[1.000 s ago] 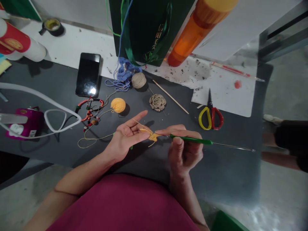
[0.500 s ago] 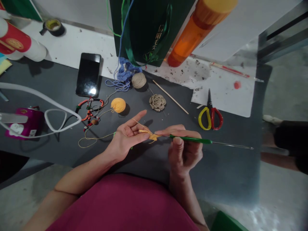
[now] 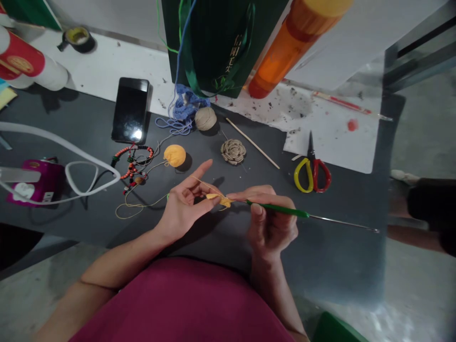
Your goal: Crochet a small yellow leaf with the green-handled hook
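We pinch the yellow crochet swatch (image 3: 221, 200) in L hand (image 3: 185, 204), index raised; R hand (image 3: 272, 223) clamps green crochet hook (image 3: 281, 209), shaft approx. horiz., running from swatch out to R.

The tiny yellow stitches (image 3: 223, 200) are too small to count.

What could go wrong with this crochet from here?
The yarn lies slack near the beads, so it could snag on them. The small yellow piece, pinched by the left hand, might slip off the hook in the right hand, possibly losing a stitch.
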{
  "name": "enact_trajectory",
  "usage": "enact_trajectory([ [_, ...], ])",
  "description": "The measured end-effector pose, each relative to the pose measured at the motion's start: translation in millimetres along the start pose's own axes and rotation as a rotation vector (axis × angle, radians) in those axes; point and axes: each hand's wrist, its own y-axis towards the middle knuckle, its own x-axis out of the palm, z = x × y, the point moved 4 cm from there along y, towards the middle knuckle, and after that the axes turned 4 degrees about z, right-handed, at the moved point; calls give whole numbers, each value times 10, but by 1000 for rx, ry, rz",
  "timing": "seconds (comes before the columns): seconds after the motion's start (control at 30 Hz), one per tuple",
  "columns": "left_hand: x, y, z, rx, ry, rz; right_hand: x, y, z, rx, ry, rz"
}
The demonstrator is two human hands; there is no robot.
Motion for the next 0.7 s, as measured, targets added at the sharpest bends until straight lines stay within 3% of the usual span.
enact_trajectory([
  [0.23, -22, -84, 56, 244, 312, 57, 18, -26, -11, 24, -49, 15],
  [0.4, -41, -165, 121, 513, 499, 139, 41, -67, 24, 180, -44, 92],
  [0.5, -46, -179, 148, 510, 473, 147, 86, -82, 4, 165, -59, 130],
  [0.7, -114, -150, 93, 340, 249, 207, 153, -154, -79, -41, -42, 159],
])
